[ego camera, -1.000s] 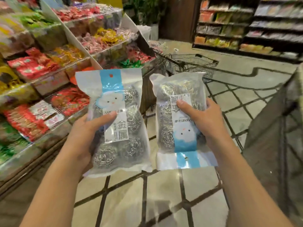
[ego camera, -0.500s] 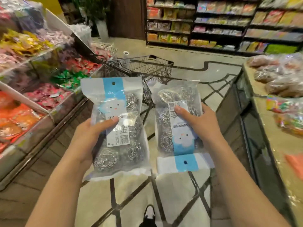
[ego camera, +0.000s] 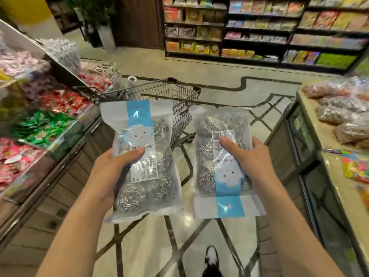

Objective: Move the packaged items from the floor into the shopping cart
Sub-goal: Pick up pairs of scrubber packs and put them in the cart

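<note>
Left hand (ego camera: 111,172) grips left pack (ego camera: 142,156) of steel scourers: thumb across the front label, fingers hidden behind. Pack is upright, print right way up, held out in front at mid-height, off the floor.

Shopping cart (ego camera: 159,92) sits ahead of both hands, just beyond the top edge of the left pack, which hides part of its basket. From here the visible basket shows only wire, can't see the bottom.

Right hand (ego camera: 251,158) grips right pack (ego camera: 221,162) the same way, thumb on front, fingers behind. This pack is upside down, blue band at the bottom, just beside the left pack with a narrow gap of floor (ego camera: 199,232) between them. A shoe (ego camera: 211,258) shows below the hands.

Step in hand, my read: carrying both packs to the cart, drop not yet made.

How to do it well:
- Walk up until the rim is under the hands, not ahead of them. Tossing light bags from here risks a miss.
- Lift the packs over the near rim, lower inside, then let go. The film is slippery, so hold the thumb pinch until they're past the rim.
- Release one, then the other, or spread the hands so the packs don't collide.
- Mind the display counter (ego camera: 65,152) left of the left hand and the counter (ego camera: 311,156) right of the right hand; narrow aisle, keep elbows in.
</note>
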Tool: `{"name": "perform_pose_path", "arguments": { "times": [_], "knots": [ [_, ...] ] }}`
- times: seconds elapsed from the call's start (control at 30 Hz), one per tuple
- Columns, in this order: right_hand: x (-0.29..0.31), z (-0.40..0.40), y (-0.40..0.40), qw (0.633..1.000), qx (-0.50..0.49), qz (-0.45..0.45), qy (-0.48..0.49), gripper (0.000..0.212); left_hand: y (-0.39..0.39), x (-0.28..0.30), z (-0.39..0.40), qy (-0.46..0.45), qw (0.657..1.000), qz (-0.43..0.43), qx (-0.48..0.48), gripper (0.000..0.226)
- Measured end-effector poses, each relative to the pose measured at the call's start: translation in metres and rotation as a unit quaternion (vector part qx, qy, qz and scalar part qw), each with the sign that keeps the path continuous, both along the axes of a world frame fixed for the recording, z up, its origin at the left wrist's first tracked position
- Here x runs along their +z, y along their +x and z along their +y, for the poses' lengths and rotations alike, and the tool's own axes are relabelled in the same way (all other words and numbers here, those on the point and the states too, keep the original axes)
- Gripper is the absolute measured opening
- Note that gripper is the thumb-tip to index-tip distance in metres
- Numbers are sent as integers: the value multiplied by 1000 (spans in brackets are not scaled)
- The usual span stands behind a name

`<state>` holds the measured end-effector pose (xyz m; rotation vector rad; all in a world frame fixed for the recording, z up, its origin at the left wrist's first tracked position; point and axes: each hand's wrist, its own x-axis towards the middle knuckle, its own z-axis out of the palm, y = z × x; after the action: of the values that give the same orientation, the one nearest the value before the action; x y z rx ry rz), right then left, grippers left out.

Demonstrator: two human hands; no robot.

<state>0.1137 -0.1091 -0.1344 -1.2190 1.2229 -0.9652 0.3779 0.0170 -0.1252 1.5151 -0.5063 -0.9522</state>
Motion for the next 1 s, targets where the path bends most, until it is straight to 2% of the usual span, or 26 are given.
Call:
{"name": "perform_pose_path", "arguments": {
  "times": [0.2,0.33,0.47,0.63,1.0],
  "knots": [
    [-8,-137,10,1000,22,0,-1,43,3,-13,-120,18,999,-8,25,61],
    [-5,-220,22,998,54,0,11,48,2,-12,-190,22,998,6,50,40],
    [0,-290,41,997,79,-6,15,41,16,-10,-244,34,997,4,69,50],
    [-7,-366,79,994,101,-13,32,42,42,-12,-305,33,994,19,106,32],
    [-41,-510,225,987,155,41,22,47,159,-49,-429,14,987,56,147,30]
  ]
}}
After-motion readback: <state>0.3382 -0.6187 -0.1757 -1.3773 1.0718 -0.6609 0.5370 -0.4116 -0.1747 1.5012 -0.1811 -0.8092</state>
